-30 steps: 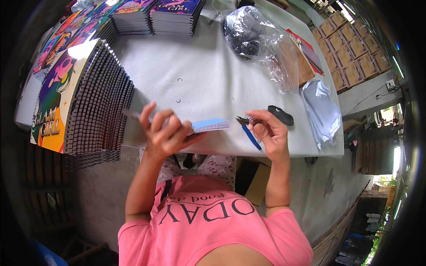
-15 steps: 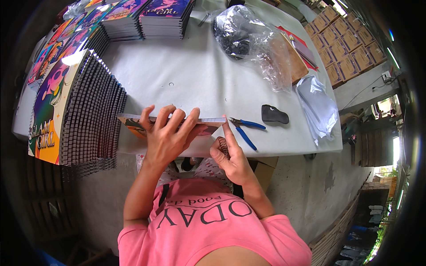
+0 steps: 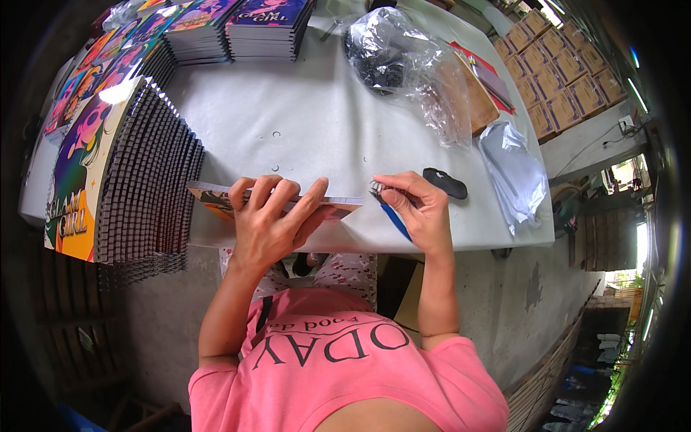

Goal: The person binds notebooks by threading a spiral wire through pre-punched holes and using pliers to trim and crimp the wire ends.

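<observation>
My left hand [image 3: 265,225] is closed over a notebook [image 3: 344,205], holding it on its long edge near the table's front. Its page edges face up and a bit of the colourful cover shows at the left. My right hand [image 3: 423,210] is to the right of the notebook, thumb and forefinger pinched on a small wire coil [image 3: 376,187]; most of the coil is hidden by the fingers. Beneath this hand lie cutting pliers [image 3: 396,221]; one blue handle shows and the rest is covered. A dark, flat piece [image 3: 446,183] lies beyond the right hand.
On the left stands a tall stack of spiral notebooks [image 3: 147,173]. More notebook piles [image 3: 266,32] fill the far left. Clear plastic wrapping [image 3: 425,79], a brown board [image 3: 476,93] and crumpled white paper [image 3: 512,173] lie at the right. Small wire scraps [image 3: 276,135] dot the white table [image 3: 237,101].
My right hand has left the notebook's right end and moved right, over the pliers, with the coil now at its fingertips. Another wire scrap shows beyond the notebook. My left hand stays on the notebook.
</observation>
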`<action>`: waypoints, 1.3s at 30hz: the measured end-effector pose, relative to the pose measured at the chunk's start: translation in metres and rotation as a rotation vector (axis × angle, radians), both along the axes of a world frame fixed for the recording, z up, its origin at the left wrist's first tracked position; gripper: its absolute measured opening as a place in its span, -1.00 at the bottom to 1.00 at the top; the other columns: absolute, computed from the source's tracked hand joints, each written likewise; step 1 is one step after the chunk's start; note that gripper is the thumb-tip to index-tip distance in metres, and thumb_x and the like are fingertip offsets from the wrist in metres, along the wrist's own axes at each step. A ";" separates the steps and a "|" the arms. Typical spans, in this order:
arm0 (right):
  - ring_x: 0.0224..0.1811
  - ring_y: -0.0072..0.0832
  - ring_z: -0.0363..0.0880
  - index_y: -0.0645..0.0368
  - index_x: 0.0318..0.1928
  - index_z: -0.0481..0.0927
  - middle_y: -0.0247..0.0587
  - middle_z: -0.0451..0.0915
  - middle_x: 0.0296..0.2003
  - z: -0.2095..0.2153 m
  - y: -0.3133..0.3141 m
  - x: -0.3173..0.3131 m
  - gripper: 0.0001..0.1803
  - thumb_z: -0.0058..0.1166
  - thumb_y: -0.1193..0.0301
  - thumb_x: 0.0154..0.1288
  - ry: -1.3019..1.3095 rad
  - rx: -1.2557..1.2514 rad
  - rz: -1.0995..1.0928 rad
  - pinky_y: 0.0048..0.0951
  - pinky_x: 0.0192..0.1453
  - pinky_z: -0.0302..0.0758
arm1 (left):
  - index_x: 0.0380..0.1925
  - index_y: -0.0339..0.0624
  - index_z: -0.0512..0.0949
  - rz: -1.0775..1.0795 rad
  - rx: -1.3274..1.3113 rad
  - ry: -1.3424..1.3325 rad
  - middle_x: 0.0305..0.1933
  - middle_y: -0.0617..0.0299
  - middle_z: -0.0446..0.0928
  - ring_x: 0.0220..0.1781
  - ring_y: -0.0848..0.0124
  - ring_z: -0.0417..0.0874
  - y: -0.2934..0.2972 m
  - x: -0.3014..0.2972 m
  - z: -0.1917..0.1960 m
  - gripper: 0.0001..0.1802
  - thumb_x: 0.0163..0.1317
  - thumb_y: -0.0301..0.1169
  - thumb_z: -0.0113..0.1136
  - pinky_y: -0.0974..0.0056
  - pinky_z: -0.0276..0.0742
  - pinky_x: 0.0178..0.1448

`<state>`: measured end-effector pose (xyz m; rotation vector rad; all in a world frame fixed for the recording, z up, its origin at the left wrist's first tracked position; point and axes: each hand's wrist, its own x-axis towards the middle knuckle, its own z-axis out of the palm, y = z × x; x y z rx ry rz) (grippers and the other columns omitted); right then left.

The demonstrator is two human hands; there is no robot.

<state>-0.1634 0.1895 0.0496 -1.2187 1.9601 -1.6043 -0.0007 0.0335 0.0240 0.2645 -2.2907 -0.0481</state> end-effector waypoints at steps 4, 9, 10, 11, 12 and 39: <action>-0.40 -0.57 0.45 0.16 -0.18 0.64 -0.27 0.56 -0.40 0.005 -0.007 -0.005 -0.82 0.11 0.52 0.18 0.188 0.018 0.159 -0.55 -0.30 0.39 | -0.14 0.16 0.58 0.000 0.007 0.029 -0.44 0.43 0.36 -0.31 0.47 0.40 0.000 -0.001 0.001 -0.55 -0.13 -0.14 0.36 0.21 0.07 -0.04; -0.42 -0.50 0.45 0.14 -0.21 0.63 -0.24 0.53 -0.46 0.014 -0.001 -0.008 -0.82 0.11 0.56 0.14 0.000 0.216 0.319 -0.50 -0.33 0.37 | -0.18 0.19 0.59 0.031 0.016 0.064 -0.48 0.46 0.37 -0.40 0.50 0.37 0.002 -0.001 -0.003 -0.53 -0.22 -0.15 0.42 0.23 0.08 -0.09; -0.43 -0.47 0.45 0.13 -0.21 0.63 -0.24 0.52 -0.48 0.015 -0.002 -0.006 -0.81 0.11 0.55 0.14 0.144 0.175 0.279 -0.50 -0.32 0.36 | -0.20 0.19 0.60 0.041 0.009 0.081 -0.50 0.47 0.35 -0.41 0.50 0.36 0.003 -0.002 -0.004 -0.53 -0.24 -0.15 0.42 0.24 0.08 -0.10; -0.44 -0.45 0.44 0.12 -0.21 0.63 -0.25 0.51 -0.49 0.014 -0.004 -0.003 -0.81 0.12 0.54 0.13 0.289 0.133 0.239 -0.49 -0.31 0.35 | -0.22 0.19 0.61 0.051 0.002 0.098 -0.51 0.48 0.33 -0.43 0.51 0.35 0.005 -0.003 -0.005 -0.54 -0.26 -0.15 0.43 0.25 0.08 -0.11; -0.45 -0.42 0.44 0.11 -0.21 0.63 -0.26 0.50 -0.51 0.015 -0.005 -0.001 -0.81 0.13 0.54 0.12 0.433 0.092 0.198 -0.49 -0.29 0.34 | -0.24 0.18 0.62 0.060 -0.003 0.116 -0.53 0.49 0.31 -0.44 0.51 0.33 0.005 -0.004 -0.007 -0.54 -0.28 -0.15 0.44 0.25 0.08 -0.12; -0.46 -0.39 0.48 0.13 -0.02 0.49 -0.24 0.48 -0.45 0.024 0.014 0.011 -0.59 0.19 0.42 0.07 0.275 0.476 0.282 -0.45 -0.44 0.37 | -0.41 0.16 0.55 0.175 -0.041 0.068 -0.46 0.47 0.36 -0.21 0.48 0.43 0.015 -0.007 -0.012 -0.59 -0.14 0.14 0.26 -0.08 -0.16 0.18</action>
